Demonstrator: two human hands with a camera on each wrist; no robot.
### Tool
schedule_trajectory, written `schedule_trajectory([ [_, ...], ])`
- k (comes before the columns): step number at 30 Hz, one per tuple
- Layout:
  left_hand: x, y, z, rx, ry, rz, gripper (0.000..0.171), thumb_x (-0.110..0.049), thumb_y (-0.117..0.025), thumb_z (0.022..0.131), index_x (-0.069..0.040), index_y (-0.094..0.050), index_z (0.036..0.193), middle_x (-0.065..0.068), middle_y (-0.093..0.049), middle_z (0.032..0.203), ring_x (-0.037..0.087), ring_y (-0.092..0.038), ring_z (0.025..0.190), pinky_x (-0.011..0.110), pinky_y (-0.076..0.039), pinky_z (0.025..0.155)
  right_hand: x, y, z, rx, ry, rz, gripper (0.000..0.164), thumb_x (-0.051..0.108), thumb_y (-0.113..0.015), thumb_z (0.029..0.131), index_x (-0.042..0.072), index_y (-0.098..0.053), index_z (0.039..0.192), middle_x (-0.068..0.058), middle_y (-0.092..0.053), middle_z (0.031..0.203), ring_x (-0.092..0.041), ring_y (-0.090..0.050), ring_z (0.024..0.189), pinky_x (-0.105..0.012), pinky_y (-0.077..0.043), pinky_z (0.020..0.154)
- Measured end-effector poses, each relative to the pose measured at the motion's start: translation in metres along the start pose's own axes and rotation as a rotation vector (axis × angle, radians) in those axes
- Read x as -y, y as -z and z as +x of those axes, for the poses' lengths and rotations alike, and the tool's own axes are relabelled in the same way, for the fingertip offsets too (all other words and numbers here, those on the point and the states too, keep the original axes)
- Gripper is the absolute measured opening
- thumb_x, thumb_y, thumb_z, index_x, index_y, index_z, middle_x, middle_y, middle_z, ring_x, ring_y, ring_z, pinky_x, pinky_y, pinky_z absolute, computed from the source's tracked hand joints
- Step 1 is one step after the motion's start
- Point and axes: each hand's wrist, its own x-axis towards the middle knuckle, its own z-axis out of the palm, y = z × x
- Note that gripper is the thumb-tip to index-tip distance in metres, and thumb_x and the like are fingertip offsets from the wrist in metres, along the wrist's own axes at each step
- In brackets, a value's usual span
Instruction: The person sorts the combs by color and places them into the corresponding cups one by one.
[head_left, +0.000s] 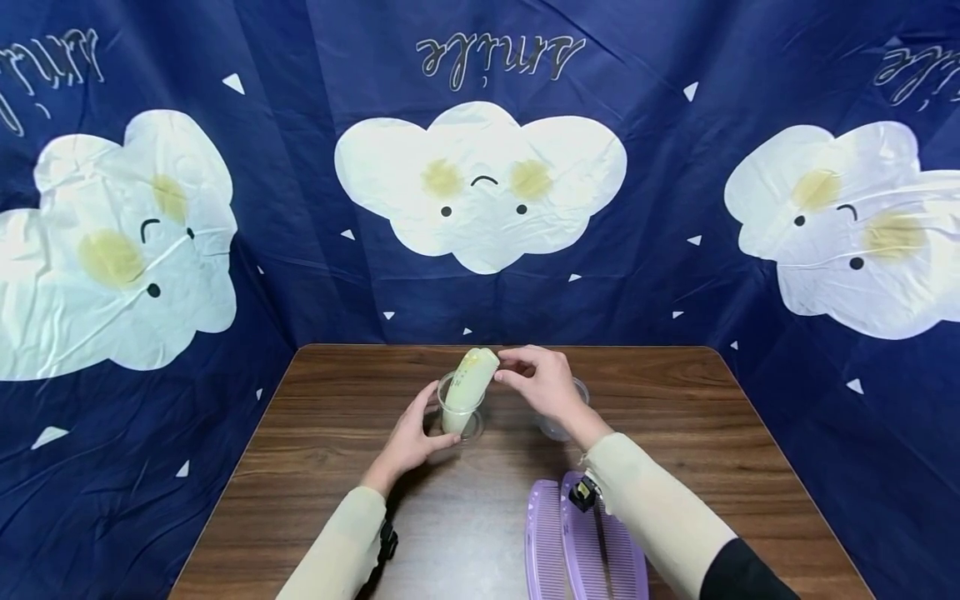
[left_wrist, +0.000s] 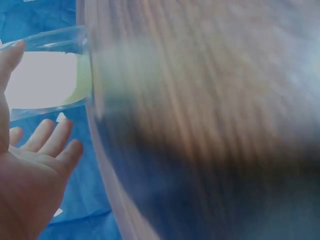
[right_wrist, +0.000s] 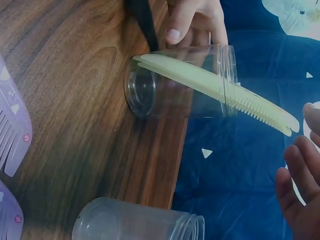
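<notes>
A pale green comb leans at a slant inside a clear plastic jar, its toothed end sticking out past the rim. Whether it is one comb or two laid together I cannot tell. My left hand is beside the jar, thumb and loosely spread fingers on either side of it; the left wrist view shows those fingers fairly straight. Close to the comb's upper end is my right hand, and a small gap separates its fingertips from the comb in the right wrist view.
A second clear jar stands to the right, partly behind my right hand in the head view. Purple combs lie at the table's near side, by my right forearm. Dark blue cloth with white clouds hangs around the wooden table.
</notes>
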Motion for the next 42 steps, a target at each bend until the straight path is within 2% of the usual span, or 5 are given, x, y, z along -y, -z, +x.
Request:
schedule_trajectory([
  [6,-0.01,0.007,-0.011,-0.015,-0.02,0.035,0.101,-0.025,-0.093,0.076,-0.013,-0.035,0.158,0.02,-0.055,0.145,0.044,-0.058,0.129,0.059,-0.043,0.112,0.0,0.008,-0.008,0.029,-0.012,0.026,0.032,0.018,-0.089,0.08,0.009,-0.08,0.11,-0.001,-0.077,0.09,-0.011,-0.068,0.074,-0.028,-0.06,0.067],
  [15,-0.023,0.013,-0.033,-0.043,-0.004,0.279,0.061,-0.037,-0.087,0.082,-0.014,-0.061,0.132,0.008,-0.068,0.125,0.027,-0.066,0.116,0.047,-0.053,0.099,0.001,0.016,-0.027,0.063,-0.028,0.051,0.035,0.021,-0.089,0.08,0.014,-0.079,0.113,-0.004,-0.075,0.093,-0.01,-0.067,0.076,-0.039,-0.062,0.07],
  [23,-0.031,0.009,-0.04,0.013,-0.045,0.132,0.034,-0.027,-0.083,0.087,-0.008,-0.073,0.113,0.005,-0.076,0.099,0.013,-0.07,0.091,0.042,-0.06,0.086,-0.006,0.023,-0.046,0.048,-0.013,0.096,0.039,0.02,-0.091,0.078,0.015,-0.078,0.115,0.005,-0.073,0.095,-0.015,-0.069,0.084,-0.045,-0.061,0.07],
  [33,-0.041,-0.006,-0.042,0.05,-0.088,0.09,0.041,-0.03,-0.081,0.089,-0.014,-0.07,0.125,0.009,-0.076,0.114,0.025,-0.073,0.105,0.047,-0.059,0.092,-0.011,0.033,-0.069,0.049,-0.046,0.114,0.033,0.022,-0.091,0.079,0.018,-0.076,0.107,-0.004,-0.071,0.095,-0.022,-0.068,0.086,-0.033,-0.059,0.069],
  [42,-0.051,-0.027,-0.041,0.096,-0.122,0.053,0.05,-0.031,-0.082,0.087,-0.017,-0.066,0.132,0.009,-0.074,0.119,0.024,-0.071,0.108,0.048,-0.057,0.095,-0.022,0.039,-0.093,0.08,-0.059,0.096,0.035,0.024,-0.09,0.079,0.022,-0.074,0.111,0.008,-0.069,0.093,-0.021,-0.069,0.085,-0.035,-0.06,0.068],
])
